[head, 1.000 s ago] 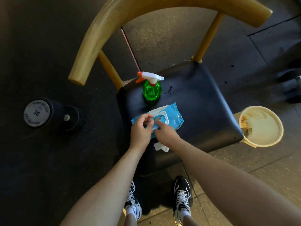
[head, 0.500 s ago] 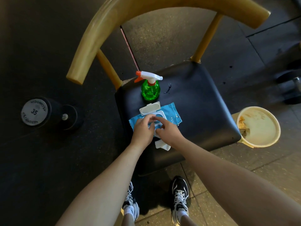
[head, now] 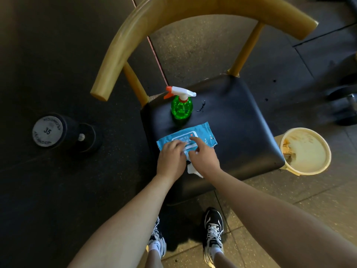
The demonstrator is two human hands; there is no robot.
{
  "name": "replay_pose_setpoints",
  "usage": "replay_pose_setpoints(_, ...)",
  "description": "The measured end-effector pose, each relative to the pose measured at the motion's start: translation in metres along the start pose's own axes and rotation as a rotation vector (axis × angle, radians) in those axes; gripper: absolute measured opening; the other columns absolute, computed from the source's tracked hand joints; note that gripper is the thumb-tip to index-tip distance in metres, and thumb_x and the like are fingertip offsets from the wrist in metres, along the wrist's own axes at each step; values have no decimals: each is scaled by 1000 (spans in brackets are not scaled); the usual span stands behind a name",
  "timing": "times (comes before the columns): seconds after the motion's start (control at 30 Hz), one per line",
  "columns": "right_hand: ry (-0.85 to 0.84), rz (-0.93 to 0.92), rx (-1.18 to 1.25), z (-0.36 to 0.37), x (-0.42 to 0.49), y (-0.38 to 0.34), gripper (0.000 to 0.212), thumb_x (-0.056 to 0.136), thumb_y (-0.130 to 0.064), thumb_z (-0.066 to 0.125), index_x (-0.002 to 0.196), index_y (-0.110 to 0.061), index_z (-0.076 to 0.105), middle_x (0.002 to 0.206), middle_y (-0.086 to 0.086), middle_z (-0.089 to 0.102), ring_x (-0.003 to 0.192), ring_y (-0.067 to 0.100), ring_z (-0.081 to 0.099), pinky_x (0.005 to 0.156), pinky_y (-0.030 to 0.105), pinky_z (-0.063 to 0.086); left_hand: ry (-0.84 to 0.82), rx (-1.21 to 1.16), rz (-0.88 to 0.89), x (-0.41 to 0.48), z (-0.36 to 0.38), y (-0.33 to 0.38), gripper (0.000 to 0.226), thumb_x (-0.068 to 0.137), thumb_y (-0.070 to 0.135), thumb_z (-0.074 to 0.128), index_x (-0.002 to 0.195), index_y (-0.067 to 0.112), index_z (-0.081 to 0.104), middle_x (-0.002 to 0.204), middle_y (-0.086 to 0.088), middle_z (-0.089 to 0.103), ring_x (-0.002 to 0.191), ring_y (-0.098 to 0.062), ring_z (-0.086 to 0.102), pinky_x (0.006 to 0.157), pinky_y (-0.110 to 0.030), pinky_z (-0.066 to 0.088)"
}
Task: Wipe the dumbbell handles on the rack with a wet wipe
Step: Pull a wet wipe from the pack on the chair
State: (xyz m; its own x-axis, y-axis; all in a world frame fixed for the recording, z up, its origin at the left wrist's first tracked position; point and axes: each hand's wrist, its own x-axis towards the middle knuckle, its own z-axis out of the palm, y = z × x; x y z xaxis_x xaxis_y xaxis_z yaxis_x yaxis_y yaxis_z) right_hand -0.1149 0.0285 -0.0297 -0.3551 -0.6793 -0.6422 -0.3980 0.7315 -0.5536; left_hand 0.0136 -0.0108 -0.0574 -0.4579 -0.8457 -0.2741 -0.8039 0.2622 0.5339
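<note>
Sealing the wipe pack (head: 204,135) on the chair seat (head: 231,122) at frame centre looks to be the step: left hand (head: 171,159) rests loosely on the pack, gripping nothing; right hand (head: 203,159) has its forefinger on the flap. White wipe (head: 193,169) pokes out under the right palm; grip cannot be told. Note: pin the pack, press along the whole flap. Dumbbell (head: 47,131) lies on the floor at frame left, well apart.

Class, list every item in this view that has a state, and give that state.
Wet wipe pack, flat on chair seat, lid down.
Loose wipe, out, partly beneath right hand.
Left hand, resting on pack.
Spray bottle, upright.
Dumbbell, lying on floor.
Bucket, open-topped.
</note>
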Motion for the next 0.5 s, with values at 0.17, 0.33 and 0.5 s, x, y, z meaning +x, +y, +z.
replay_pose_setpoints(0.17, -232, 67, -190, 5, 4, -2, 71, 91, -31, 49, 156, -45, 22, 132, 8, 55, 108, 26, 60, 91, 40, 53, -137, 152, -20, -2, 4, -1, 53, 98, 17, 51, 150, 22, 46, 154, 1, 38, 139, -23, 33, 113, -41, 36)
replay_pose_setpoints(0.33, -239, 72, -153, 3, 7, -1, 69, 91, -25, 50, 155, -40, 27, 129, 8, 57, 100, 22, 62, 85, 32, 53, -208, 90, -86, 0, 7, 4, 52, 103, 17, 47, 154, 18, 41, 161, -2, 31, 147, -24, 24, 121, -39, 25)
replay_pose_setpoints(0.5, 19, 81, 302, -35, -24, -4, 41, 100, -15, 43, 133, -32, 59, 92, 0, 64, 66, 8, 53, 55, 16, 39, -172, -283, -147, -14, -15, 32, 41, 104, 26, 51, 145, 19, 53, 152, -1, 48, 143, -19, 37, 120, -39, 29)
